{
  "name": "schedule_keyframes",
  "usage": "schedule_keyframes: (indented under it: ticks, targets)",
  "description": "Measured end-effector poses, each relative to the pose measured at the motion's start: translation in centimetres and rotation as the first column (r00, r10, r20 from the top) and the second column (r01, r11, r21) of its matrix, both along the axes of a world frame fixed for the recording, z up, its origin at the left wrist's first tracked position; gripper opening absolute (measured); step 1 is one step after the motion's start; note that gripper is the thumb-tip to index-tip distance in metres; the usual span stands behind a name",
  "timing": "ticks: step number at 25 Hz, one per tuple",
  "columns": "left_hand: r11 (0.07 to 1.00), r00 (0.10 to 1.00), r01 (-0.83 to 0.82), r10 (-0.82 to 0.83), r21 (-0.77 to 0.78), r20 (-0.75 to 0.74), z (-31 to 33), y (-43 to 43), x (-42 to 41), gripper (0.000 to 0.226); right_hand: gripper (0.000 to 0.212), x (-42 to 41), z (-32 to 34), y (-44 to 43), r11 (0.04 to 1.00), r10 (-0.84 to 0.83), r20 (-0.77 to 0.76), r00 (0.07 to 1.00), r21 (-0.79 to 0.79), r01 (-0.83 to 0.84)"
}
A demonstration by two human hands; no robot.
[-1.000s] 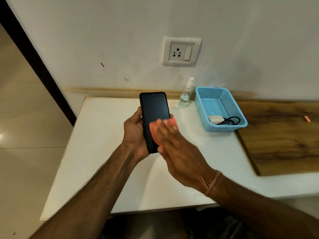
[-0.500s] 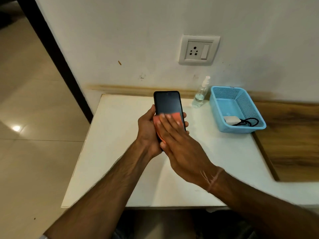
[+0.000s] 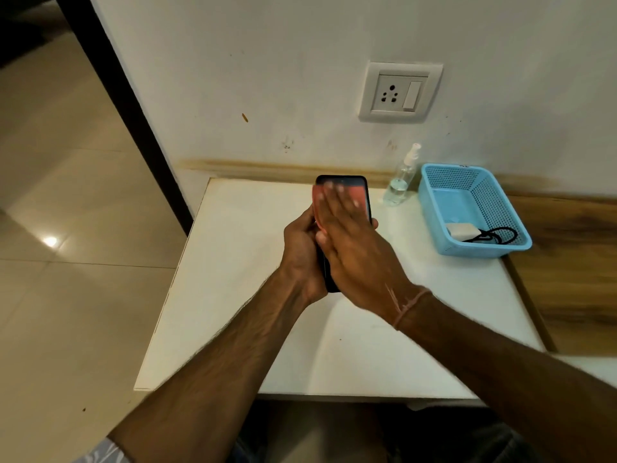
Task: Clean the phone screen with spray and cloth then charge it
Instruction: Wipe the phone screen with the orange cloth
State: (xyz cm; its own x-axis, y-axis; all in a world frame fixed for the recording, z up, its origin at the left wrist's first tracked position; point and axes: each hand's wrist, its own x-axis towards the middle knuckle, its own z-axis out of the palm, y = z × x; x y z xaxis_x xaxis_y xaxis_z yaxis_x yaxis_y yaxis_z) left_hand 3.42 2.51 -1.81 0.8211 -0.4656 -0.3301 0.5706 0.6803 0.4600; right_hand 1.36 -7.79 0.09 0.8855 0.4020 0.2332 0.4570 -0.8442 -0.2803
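Phone (image 3: 341, 179): held above the white table (image 3: 233, 295), screen toward the person.
Left hand (image 3: 302, 252): fingers and thumb wrapped round the phone's lower half.
Right hand (image 3: 354, 248): fingers straight, pressing the cloth flat on the screen.
Cloth (image 3: 360, 192): coral pink, covering the upper screen.
Spray bottle (image 3: 400, 182): upright by the wall, just left of the blue basket (image 3: 480, 251).
Basket contents: white charger (image 3: 460, 230), black cable (image 3: 499, 236).
Wall socket (image 3: 399, 93): above the bottle.
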Motion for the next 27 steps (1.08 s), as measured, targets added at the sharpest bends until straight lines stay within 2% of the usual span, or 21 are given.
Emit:
schedule_keyframes:
  ticks: [2, 4, 7, 9, 12, 15, 20, 22, 25, 27]
  targets:
    - [1.0, 1.0, 0.008, -0.008, 0.004, -0.004, -0.2, 0.3, 0.1, 0.071, 0.053, -3.0, -1.1, -1.8, 0.994, 0.093, 0.018, 0.996, -0.068, -0.091]
    - [0.999, 1.0, 0.012, -0.013, 0.043, 0.008, -0.4, 0.3, 0.2, 0.069, 0.052, -3.6, -1.0, -4.4, 0.99, 0.092, 0.062, 0.994, -0.116, -0.085]
    - [0.994, 1.0, 0.001, -0.002, 0.108, 0.011, -0.4, -0.5, 0.0, 0.061, 0.052, -0.3, 0.9, -5.1, 0.991, -0.129, 0.023, 0.991, -0.033, 0.13]
    - [0.993, 1.0, -0.003, 0.003, 0.122, -0.001, -0.3, -1.0, -0.3, 0.06, 0.054, 1.6, 2.0, -2.9, 0.98, -0.199, -0.033, 0.979, 0.014, 0.2]
    - [0.998, 1.0, -0.03, 0.03, 0.063, 0.005, -0.6, -1.0, -0.4, 0.057, 0.055, 0.9, 1.1, 0.4, 0.995, -0.1, -0.019, 0.995, -0.018, 0.1]
    - [0.998, 1.0, -0.022, 0.022, 0.052, 0.0, -0.7, -0.8, -0.3, 0.056, 0.053, 0.5, 0.7, -1.2, 0.999, -0.019, 0.01, 1.0, -0.026, 0.019]
    - [0.993, 0.999, -0.034, 0.034, 0.115, 0.002, -0.4, -1.0, -0.1, 0.057, 0.055, 1.9, 1.2, -1.5, 0.96, -0.276, 0.004, 0.961, 0.052, 0.275]
    - [0.994, 0.999, -0.052, 0.052, 0.093, -0.002, -0.4, -0.8, -0.2, 0.055, 0.055, 1.7, 1.3, 0.4, 0.975, -0.216, 0.017, 0.976, 0.044, 0.216]
    - [0.998, 0.998, -0.06, 0.06, 0.032, 0.006, -0.4, -0.4, -0.1, 0.052, 0.054, 1.7, 1.6, 0.3, 1.0, -0.01, 0.01, 1.0, 0.003, 0.01]
    - [0.997, 0.998, -0.053, 0.051, 0.06, 0.024, -0.3, -0.3, -0.1, 0.054, 0.053, 2.0, 2.2, -1.7, 1.0, 0.003, -0.006, 1.0, 0.024, -0.003]
